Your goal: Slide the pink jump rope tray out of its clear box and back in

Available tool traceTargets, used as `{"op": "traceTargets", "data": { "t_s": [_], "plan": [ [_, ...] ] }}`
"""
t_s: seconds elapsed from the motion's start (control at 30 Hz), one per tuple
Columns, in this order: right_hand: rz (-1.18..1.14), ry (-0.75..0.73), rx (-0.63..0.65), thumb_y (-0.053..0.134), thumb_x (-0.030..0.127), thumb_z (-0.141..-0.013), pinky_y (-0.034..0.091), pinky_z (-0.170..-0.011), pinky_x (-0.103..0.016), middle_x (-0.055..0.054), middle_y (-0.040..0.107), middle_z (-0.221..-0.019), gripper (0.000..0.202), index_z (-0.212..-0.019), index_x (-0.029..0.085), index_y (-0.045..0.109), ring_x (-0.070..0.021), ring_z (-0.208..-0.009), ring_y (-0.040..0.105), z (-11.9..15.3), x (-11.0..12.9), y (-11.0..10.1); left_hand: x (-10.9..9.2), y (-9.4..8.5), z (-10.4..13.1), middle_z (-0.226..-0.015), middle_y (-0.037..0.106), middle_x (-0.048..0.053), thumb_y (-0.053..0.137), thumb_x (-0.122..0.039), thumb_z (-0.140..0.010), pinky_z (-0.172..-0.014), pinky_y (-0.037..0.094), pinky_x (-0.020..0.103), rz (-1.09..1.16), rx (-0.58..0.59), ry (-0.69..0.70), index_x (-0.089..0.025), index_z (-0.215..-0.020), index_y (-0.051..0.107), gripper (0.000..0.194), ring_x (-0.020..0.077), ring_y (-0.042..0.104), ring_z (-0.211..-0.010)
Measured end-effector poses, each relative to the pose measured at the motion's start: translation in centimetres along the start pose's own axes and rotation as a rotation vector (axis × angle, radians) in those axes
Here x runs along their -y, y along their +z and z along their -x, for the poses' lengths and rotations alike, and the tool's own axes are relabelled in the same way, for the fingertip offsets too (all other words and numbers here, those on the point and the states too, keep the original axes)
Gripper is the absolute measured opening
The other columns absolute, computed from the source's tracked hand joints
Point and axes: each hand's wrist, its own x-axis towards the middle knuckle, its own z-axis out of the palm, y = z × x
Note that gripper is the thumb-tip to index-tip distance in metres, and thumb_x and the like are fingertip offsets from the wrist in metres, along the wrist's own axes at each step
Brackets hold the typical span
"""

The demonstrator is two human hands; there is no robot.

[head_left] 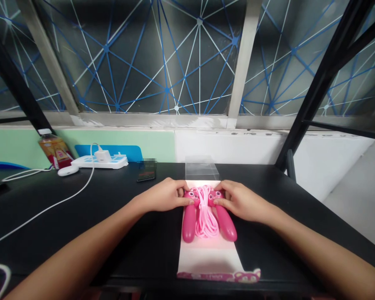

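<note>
A pink jump rope [205, 221] lies coiled and tied in a bundle between its two dark pink handles, whose upper ends carry cartoon animal faces. My left hand [171, 195] pinches the head of the left handle [189, 223] between thumb and fingers. On the other side, my right hand [237, 198] grips the head of the right handle [226, 225] the same way. Beneath the rope is a white and pink card [206, 258] with a printed purple edge nearest me. A clear plastic sleeve [201, 167] extends behind the card.
On the black table [118, 237], a white power strip [112, 161] with a plugged-in charger [103, 156] stands at back left. Near it are a drink bottle [55, 148], a white oval case [68, 170] and a phone [147, 171]. A white cable [65, 198] crosses the left side.
</note>
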Motion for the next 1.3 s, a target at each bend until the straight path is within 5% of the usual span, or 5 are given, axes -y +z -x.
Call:
{"op": "traceTargets", "data": {
  "t_s": [0.37, 0.83, 0.97, 1.07, 1.3],
  "plan": [
    [0.710, -0.016, -0.095, 0.039, 0.056, -0.096, 0.041, -0.054, -0.030, -0.015, 0.065, -0.095, 0.047, -0.105, 0.015, 0.062, -0.0279, -0.082, 0.062, 1.1, 2.9, 0.8, -0.8, 0.0, 0.0, -0.067, 0.066, -0.001, 0.066, -0.050, -0.082, -0.053, 0.036, 0.023, -0.094, -0.026, 0.034, -0.019, -0.087, 0.063, 0.032, 0.0141, 0.059, -0.059],
    [0.545, -0.353, 0.149, 0.041, 0.043, -0.096, 0.045, -0.067, -0.034, -0.014, 0.064, -0.107, 0.040, -0.127, 0.022, 0.055, -0.0250, -0.084, 0.060, 1.7, 5.7, 1.8, -0.2, 0.9, -1.5, -0.075, 0.066, 0.000, 0.055, -0.045, -0.091, -0.066, 0.046, 0.027, -0.153, -0.197, 0.051, -0.022, -0.102, 0.065, 0.027, 0.0167, 0.062, -0.070],
    [0.531, -0.355, 0.145, 0.040, 0.056, -0.095, 0.045, -0.066, -0.032, -0.012, 0.064, -0.105, 0.048, -0.124, 0.023, 0.058, -0.0254, -0.087, 0.060, 1.5, 5.1, 1.6, 1.3, 0.9, -2.8, -0.123, 0.060, 0.010, 0.049, -0.036, -0.093, -0.101, 0.042, 0.040, -0.282, -0.408, 0.107, -0.022, -0.121, 0.060, 0.033, 0.0257, 0.053, -0.120],
    [0.571, -0.343, 0.124, 0.039, 0.055, -0.097, 0.045, -0.062, -0.030, -0.011, 0.064, -0.110, 0.046, -0.128, 0.025, 0.055, -0.0266, -0.092, 0.060, 1.4, 3.9, 1.6, 2.7, 1.2, -3.6, -0.151, 0.038, 0.009, 0.049, -0.037, -0.093, -0.113, 0.032, 0.045, -0.225, -0.311, 0.077, -0.024, -0.128, 0.057, 0.038, 0.0285, 0.036, -0.139],
    [0.616, -0.435, 0.150, 0.038, 0.053, -0.097, 0.047, -0.062, -0.033, -0.011, 0.065, -0.111, 0.046, -0.129, 0.023, 0.054, -0.0258, -0.090, 0.060, 1.6, 3.5, 1.4, 3.2, 0.9, -3.8, -0.137, 0.053, 0.009, 0.057, -0.030, -0.085, -0.087, 0.052, 0.036, -0.104, -0.311, 0.064, -0.022, -0.100, 0.060, 0.018, 0.0246, 0.060, -0.113]
  ]
}}
